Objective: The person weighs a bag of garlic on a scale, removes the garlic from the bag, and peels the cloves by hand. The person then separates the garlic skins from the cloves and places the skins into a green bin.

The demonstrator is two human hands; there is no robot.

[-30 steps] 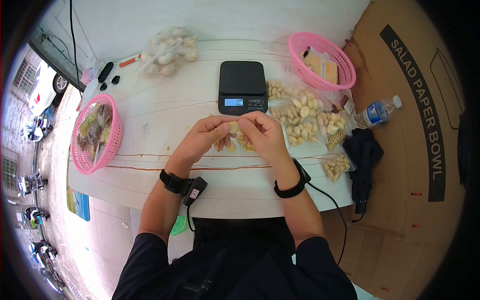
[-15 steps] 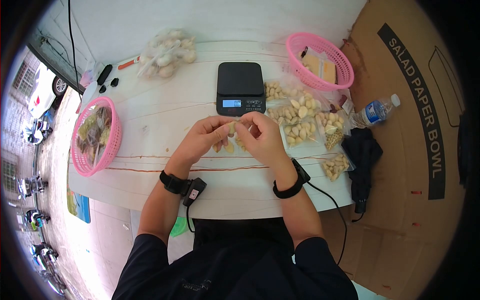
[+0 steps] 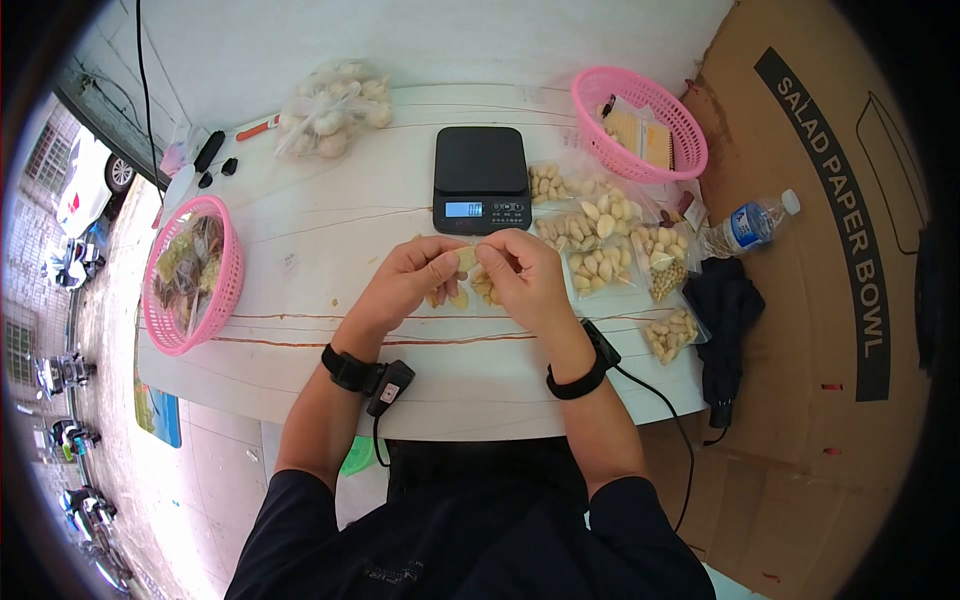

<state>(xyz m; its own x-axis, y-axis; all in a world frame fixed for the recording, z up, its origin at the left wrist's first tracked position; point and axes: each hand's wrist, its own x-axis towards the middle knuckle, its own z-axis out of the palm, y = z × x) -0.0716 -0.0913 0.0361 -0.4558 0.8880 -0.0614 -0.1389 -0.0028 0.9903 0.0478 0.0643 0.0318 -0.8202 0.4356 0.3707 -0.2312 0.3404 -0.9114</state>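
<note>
Your left hand (image 3: pixel 408 278) and right hand (image 3: pixel 522 272) pinch one garlic clove (image 3: pixel 466 259) between fingertips, just above the bench (image 3: pixel 300 230). Loose cloves (image 3: pixel 468 292) lie beneath, scale (image 3: pixel 481 178) just behind.

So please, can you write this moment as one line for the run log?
left hand: holds garlic clove | right hand: pinches same clove | loose cloves: beneath hands | scale: behind hands, platform bare

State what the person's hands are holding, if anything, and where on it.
A garlic clove, pinched between both hands: left hand at its left side, right hand at its right.
</note>
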